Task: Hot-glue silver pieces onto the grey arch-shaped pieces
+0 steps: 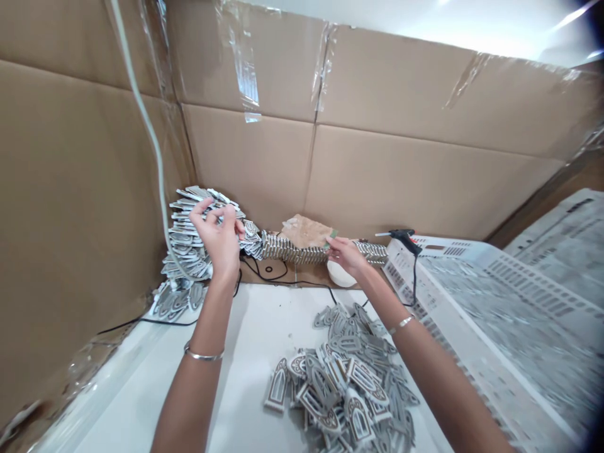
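Observation:
My right hand [345, 253] pinches the right end of a crumpled tan sheet [306, 231], where a small green patch shows. The sheet lies over a long row of stacked small pieces [292, 251] along the cardboard wall. My left hand [218, 236] is raised in front of a tall heap of grey-white pieces [186, 233], its fingers bent and apart with nothing seen between them. Below my right hand, loose arch-shaped pieces [358, 415] with brown patterns lie in a pile on the white table [250, 352].
A white basket [453, 314] full of pieces stands at the right, with a black glue gun [406, 239] on its corner. A white round object [340, 274] sits under my right hand. Black cables run behind the table; a white cable [146, 119] hangs at the left.

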Demonstrator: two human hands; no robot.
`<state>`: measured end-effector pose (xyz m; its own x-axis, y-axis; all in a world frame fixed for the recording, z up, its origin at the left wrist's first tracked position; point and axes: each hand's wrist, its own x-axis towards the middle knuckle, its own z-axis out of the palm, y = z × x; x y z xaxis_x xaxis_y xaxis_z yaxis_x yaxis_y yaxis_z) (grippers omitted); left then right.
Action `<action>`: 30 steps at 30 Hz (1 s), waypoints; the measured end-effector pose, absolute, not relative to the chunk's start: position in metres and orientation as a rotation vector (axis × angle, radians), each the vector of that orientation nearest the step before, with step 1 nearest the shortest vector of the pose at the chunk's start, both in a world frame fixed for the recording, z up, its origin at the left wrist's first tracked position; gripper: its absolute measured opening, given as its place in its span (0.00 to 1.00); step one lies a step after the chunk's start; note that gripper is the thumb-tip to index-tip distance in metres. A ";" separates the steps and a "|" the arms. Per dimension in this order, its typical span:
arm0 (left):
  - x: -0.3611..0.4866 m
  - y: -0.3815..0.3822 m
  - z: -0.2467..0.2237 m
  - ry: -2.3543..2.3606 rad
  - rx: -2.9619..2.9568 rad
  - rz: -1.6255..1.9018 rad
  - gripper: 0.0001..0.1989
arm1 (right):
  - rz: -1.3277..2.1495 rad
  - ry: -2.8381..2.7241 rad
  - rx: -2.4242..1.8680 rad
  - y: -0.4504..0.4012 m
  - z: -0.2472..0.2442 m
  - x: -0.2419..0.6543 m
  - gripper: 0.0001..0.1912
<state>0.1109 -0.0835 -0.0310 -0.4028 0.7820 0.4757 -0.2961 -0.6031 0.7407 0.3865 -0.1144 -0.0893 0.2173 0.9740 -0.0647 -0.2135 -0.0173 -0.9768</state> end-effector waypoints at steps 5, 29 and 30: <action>0.094 -0.085 -0.023 0.691 1.031 2.198 0.18 | 1.230 -0.925 -1.152 -0.084 -0.088 0.354 0.15; 0.069 -0.074 -0.022 0.724 0.791 2.106 0.13 | 1.686 -1.008 -1.271 -0.062 -0.154 0.279 0.10; 0.069 -0.074 -0.022 0.718 0.790 2.100 0.13 | 1.696 -0.988 -1.268 -0.061 -0.156 0.279 0.09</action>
